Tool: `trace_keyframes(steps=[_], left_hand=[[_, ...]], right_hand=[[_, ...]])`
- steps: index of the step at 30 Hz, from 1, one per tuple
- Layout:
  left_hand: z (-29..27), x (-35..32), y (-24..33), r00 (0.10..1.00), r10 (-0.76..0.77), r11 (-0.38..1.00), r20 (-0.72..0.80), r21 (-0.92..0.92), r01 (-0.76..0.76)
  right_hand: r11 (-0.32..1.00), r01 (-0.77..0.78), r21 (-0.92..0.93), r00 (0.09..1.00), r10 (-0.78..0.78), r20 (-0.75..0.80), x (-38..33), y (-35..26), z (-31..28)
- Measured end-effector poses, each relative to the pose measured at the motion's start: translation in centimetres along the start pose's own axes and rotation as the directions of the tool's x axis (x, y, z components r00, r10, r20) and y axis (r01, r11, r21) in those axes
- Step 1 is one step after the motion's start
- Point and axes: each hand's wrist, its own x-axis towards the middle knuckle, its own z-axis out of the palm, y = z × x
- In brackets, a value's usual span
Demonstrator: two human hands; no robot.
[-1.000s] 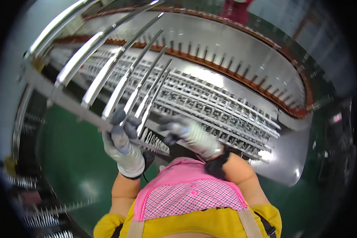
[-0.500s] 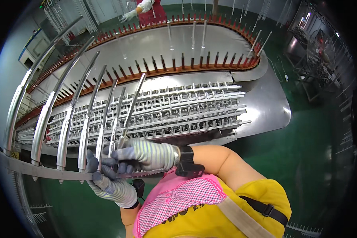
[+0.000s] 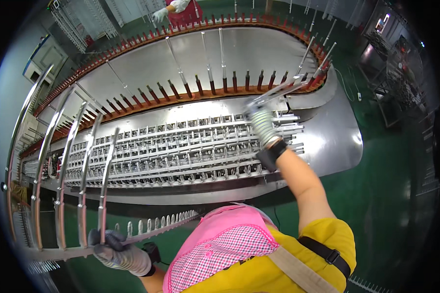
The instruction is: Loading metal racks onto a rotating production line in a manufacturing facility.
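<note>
Lower left, the left grip (image 3: pixel 120 253) is curled round the bar (image 3: pixel 151 235), tubes (image 3: pixel 60 210) rising along it! Now right of centre: the right grip (image 3: pixel 260 117), blurred, closed on shiny rods (image 3: pixel 278 93) over the tabletop (image 3: pixel 332 141) and its rows of racks (image 3: pixel 181 141). Beyond, red posts (image 3: pixel 234 80); up top, a co-worker's gloved hand (image 3: pixel 160 15)!

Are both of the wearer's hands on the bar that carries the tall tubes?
No, only the left hand grips the bar, while the right hand is out over the metal table.
</note>
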Motion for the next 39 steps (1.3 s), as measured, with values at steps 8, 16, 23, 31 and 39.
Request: trace_keyframes(steps=[8,16,23,31,39], left_hand=[[1.0,-0.7,-1.6,0.988,0.130,0.992,0.088,-0.006,-0.130],[0.3,-1.4,-3.4,0.984,0.125,0.990,0.127,0.043,-0.131],[-0.6,-0.9,-4.8,0.996,0.059,0.992,0.061,0.111,-0.065],[0.4,-1.2,-4.5,0.998,0.062,0.991,-0.029,0.123,-0.058],[0.9,-1.7,-4.5,0.987,0.082,0.986,-0.135,0.154,-0.061]], right_hand=[[0.944,0.257,-0.206,0.874,-0.318,-0.367,12.9,-3.5,-8.0],[0.840,0.191,-0.509,0.861,-0.392,-0.325,11.8,-3.8,-3.6],[0.792,0.153,-0.591,0.980,-0.197,-0.010,8.7,-3.2,-1.6],[0.902,0.319,0.290,0.892,-0.182,-0.414,9.6,1.4,-13.1],[0.932,0.255,0.256,0.806,-0.058,-0.590,15.5,-0.5,-19.3]])
